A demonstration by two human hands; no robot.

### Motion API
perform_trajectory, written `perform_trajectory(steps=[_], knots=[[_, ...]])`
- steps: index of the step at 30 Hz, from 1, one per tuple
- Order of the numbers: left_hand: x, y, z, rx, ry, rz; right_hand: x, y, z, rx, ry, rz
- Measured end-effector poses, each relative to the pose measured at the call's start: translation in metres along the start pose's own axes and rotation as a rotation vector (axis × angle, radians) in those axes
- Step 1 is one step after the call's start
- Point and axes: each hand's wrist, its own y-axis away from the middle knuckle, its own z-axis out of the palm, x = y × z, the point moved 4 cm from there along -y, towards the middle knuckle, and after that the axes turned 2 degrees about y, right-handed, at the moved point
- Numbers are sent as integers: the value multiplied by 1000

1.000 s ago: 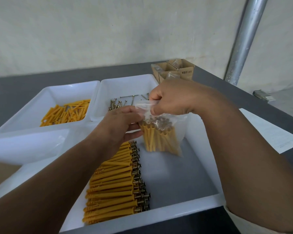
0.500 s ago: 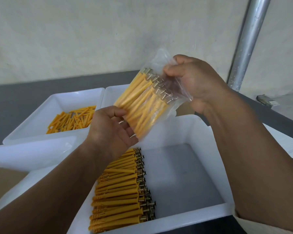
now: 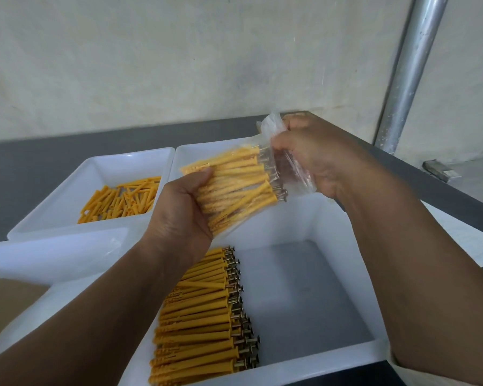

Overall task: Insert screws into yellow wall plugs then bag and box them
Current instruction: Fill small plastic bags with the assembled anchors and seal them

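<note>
Bag (image 3: 296,176) w/ screwed plugs (image 3: 234,188) up above front tray (image 3: 304,218). My L grip (image 3: 179,215) wraps plug-tip end; R grip (image 3: 318,160) pinches bag mouth. Best, I reckon: level heads, squeeze air out, fold mouth flat.

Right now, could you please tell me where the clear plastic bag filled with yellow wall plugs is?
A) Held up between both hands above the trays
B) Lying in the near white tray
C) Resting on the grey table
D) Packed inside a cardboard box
A: the left hand grips the plug end of the clear plastic bag of yellow wall plugs and the right hand pinches its mouth, above the near white plastic tray.
</note>
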Motion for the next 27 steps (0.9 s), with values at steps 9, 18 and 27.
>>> perform_trajectory(steps=[9, 18, 27], knots=[[-3, -1, 0, -47, 31, -26, -1, -2, -5, 189, -115, -69], [-11, -4, -4, 66, 13, -122, -7, 1, -6, 273, 457, -210], [-34, 2, -4, -42, -384, -380, -13, 10, -19, 145, 812, -168]])
